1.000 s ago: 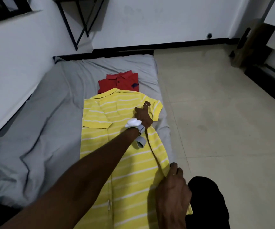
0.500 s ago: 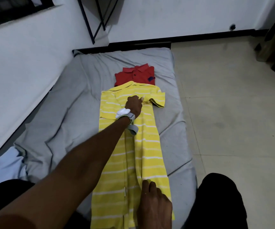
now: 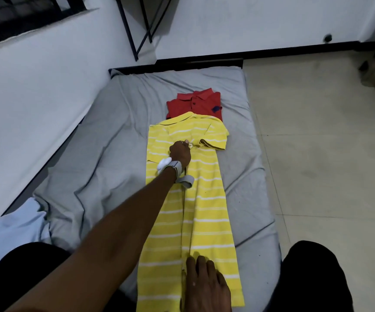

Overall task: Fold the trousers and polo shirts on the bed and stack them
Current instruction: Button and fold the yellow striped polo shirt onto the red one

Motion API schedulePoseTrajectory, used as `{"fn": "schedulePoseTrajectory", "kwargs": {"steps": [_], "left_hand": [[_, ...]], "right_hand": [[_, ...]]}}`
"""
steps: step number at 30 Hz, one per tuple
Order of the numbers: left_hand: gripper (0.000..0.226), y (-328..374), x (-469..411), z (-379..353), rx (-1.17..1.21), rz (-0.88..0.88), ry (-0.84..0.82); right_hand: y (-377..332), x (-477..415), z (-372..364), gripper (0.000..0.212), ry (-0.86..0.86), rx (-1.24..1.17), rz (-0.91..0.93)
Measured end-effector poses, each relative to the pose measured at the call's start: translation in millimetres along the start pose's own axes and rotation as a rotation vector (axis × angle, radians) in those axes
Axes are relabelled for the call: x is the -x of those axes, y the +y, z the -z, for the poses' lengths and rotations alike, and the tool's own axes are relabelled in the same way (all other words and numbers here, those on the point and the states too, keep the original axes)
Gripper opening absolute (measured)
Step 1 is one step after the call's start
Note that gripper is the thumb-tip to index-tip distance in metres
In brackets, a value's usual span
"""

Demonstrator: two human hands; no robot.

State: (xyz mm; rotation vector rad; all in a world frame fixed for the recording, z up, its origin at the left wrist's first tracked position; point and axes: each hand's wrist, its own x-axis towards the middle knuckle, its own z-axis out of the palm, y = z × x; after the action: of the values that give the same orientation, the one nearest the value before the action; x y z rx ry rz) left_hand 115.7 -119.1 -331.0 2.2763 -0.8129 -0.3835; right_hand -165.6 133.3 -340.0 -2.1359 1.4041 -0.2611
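Note:
A yellow polo shirt (image 3: pixel 206 199) with white stripes lies lengthwise on the grey mattress (image 3: pixel 114 154), its left and right sides folded in toward the middle. My left hand (image 3: pixel 180 152) reaches far out and pinches the folded-in fabric beside the right sleeve, near the shoulder. My right hand (image 3: pixel 205 282) rests on the shirt near its lower hem with fingers laid straight. Just beyond the yellow collar sits a folded red polo shirt (image 3: pixel 195 104).
A light blue garment (image 3: pixel 9 230) lies bunched at the mattress's near left corner. My knees in black trousers (image 3: pixel 312 278) are at the bottom. White wall runs along the left, tiled floor (image 3: pixel 317 143) on the right. A black metal frame (image 3: pixel 134 30) stands at the wall.
The right side of the yellow shirt has been carried over onto the middle by both hands. My right hand let go of the hem edge and now lies flat on the shirt.

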Motion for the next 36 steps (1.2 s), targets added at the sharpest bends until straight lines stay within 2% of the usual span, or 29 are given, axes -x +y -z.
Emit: {"fn": "schedulePoseTrajectory", "kwargs": {"steps": [1, 2, 4, 5, 7, 9, 12, 14, 16, 18, 20, 22, 24, 28, 32, 36], "left_hand": [[0.047, 1.4, 1.6, 2.3, 0.031, 0.02, 0.009], [0.046, 3.0, 4.8, 5.3, 0.074, 0.041, 0.007], [0.047, 4.8, 20.3, 14.5, 0.177, 0.062, -0.054], [0.051, 1.7, 33.1, 19.1, 0.188, 0.045, -0.098], [0.063, -13.8, 59.3, 29.0, 0.098, -0.049, -0.176], [0.069, -35.3, 89.7, 39.0, 0.057, -0.151, -0.207], [0.069, -60.2, 139.5, 55.1, 0.157, -0.264, -0.22], [0.063, -68.1, 169.4, 70.6, 0.232, -0.275, -0.297], [0.048, -73.4, 193.0, 80.7, 0.321, -0.246, -0.374], [0.03, -80.6, 208.0, 83.4, 0.354, -0.244, -0.353], [0.026, -86.2, 218.9, 81.3, 0.313, -0.279, -0.303], [0.016, -88.0, 229.2, 79.5, 0.293, -0.303, -0.321], [0.006, -85.7, 241.5, 81.0, 0.271, -0.318, -0.365], [0.024, -89.1, 276.8, 92.9, 0.198, -0.346, -0.51], [0.029, -101.9, 308.5, 103.3, 0.243, -0.325, -0.627], [0.02, -107.4, 315.0, 113.4, 0.367, -0.251, -0.743]], "right_hand": [[2.1, 6.4, 1.1, 0.026, -0.106, -0.038, -0.009], [0.7, 12.2, 1.7, 0.031, -0.115, 0.011, 0.034], [7.2, 20.7, 1.7, 0.051, 0.01, 0.081, 0.108], [9.9, 29.2, 0.9, 0.053, 0.053, 0.087, 0.144], [14.3, 36.6, 7.2, 0.04, 0.185, 0.016, 0.19], [27.7, 32.2, 16.7, 0.043, 0.249, 0.05, 0.122], [44.2, 26.9, 13.7, 0.058, 0.122, 0.21, 0.039], [45.2, 25.4, 7.2, 0.045, 0.107, 0.311, 0.063], [44.2, 25.6, 6.6, 0.024, 0.186, 0.358, 0.094], [48.9, 25.8, 9.0, 0.015, 0.268, 0.384, 0.071], [59.3, 26.5, 14.5, 0.026, 0.272, 0.423, 0.013], [64.6, 30.0, 18.7, 0.045, 0.211, 0.45, -0.028], [61.6, 36.5, 22.0, 0.048, 0.156, 0.462, -0.044], [46.9, 43.2, 26.4, 0.042, 0.121, 0.498, 0.04], [44.0, 43.3, 32.4, 0.061, 0.104, 0.501, 0.126], [33.8, 49.8, 35.5, 0.083, 0.086, 0.415, 0.18]]}}
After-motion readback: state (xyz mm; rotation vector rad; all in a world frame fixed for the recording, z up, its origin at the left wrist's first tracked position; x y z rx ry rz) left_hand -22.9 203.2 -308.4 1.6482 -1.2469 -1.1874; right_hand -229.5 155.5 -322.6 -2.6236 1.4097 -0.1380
